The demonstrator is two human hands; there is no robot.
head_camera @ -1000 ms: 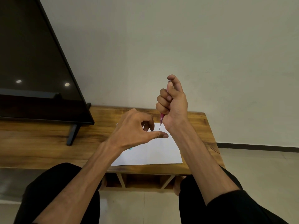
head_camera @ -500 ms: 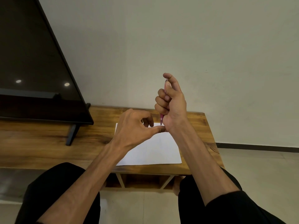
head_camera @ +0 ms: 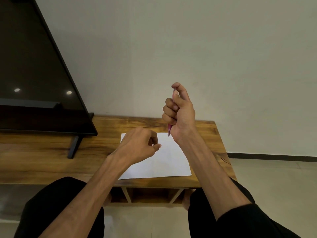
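My right hand point(head_camera: 181, 110) is raised above the table and grips a pink pen point(head_camera: 169, 129) upright in its fist, tip pointing down and index finger over the top end. My left hand point(head_camera: 139, 145) hovers lower and to the left, over a white sheet of paper point(head_camera: 164, 162). Its fingers are curled with the thumb against the index finger, and nothing shows between them. The two hands are apart. The paper lies flat on the right part of the wooden table point(head_camera: 103, 134).
A large dark TV screen point(head_camera: 34, 83) stands on the table's left, with one black foot point(head_camera: 73, 146) close to the paper's left side. A plain wall rises behind. My knees in black trousers are below the table's front edge, over tiled floor.
My left thumb was at the pen's tip; the left hand has dropped down and left, away from it. The right hand with the pen has stayed raised.
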